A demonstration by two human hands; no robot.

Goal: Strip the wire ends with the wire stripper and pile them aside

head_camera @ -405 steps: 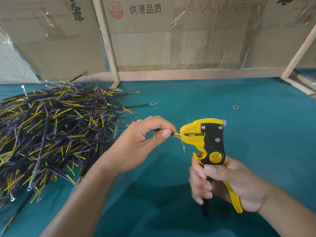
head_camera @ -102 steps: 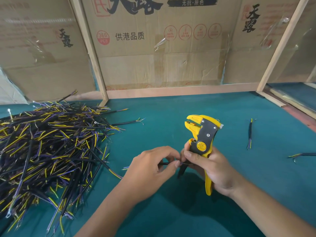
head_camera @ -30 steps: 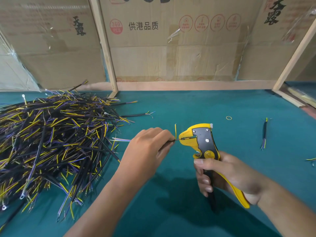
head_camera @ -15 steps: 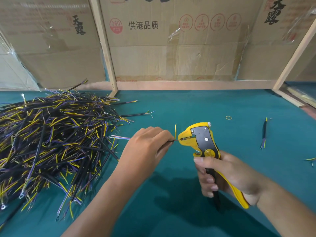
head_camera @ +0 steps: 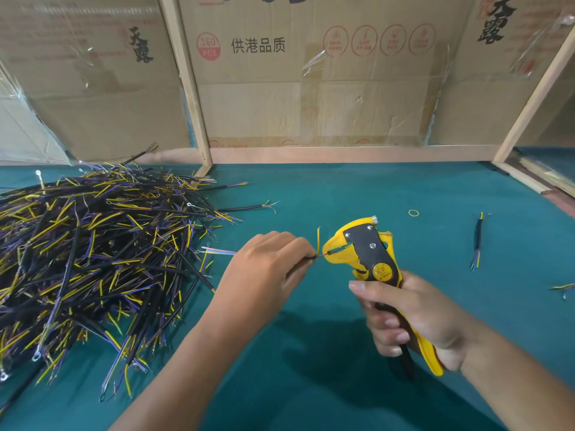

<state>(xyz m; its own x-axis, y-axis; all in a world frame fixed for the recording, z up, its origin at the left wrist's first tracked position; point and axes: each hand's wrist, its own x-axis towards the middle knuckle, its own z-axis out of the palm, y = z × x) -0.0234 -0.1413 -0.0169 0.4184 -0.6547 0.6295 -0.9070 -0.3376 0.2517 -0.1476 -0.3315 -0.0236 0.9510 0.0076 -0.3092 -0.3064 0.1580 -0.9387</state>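
Observation:
My left hand (head_camera: 267,265) pinches a short black wire (head_camera: 311,257) at its tip, with one thin strand fed into the jaws of the yellow and black wire stripper (head_camera: 362,253). A loose yellow strand (head_camera: 318,239) sticks up beside the jaws. My right hand (head_camera: 410,315) grips the stripper's handles, which point down and to the right. A large pile of black, yellow and purple wires (head_camera: 93,253) lies on the left of the green table. Two wires lie on the right, one (head_camera: 477,241) stretched out and another (head_camera: 563,287) at the edge of view.
A small rubber band (head_camera: 413,213) lies on the green table (head_camera: 311,188) behind the stripper. Cardboard sheets (head_camera: 311,88) in a wooden frame (head_camera: 342,154) close off the back. A wooden rail (head_camera: 525,178) runs along the far right.
The stripper's jaws and my left hand have stayed together with little movement over the last second. My right hand's fingers have tightened slightly on the handles.

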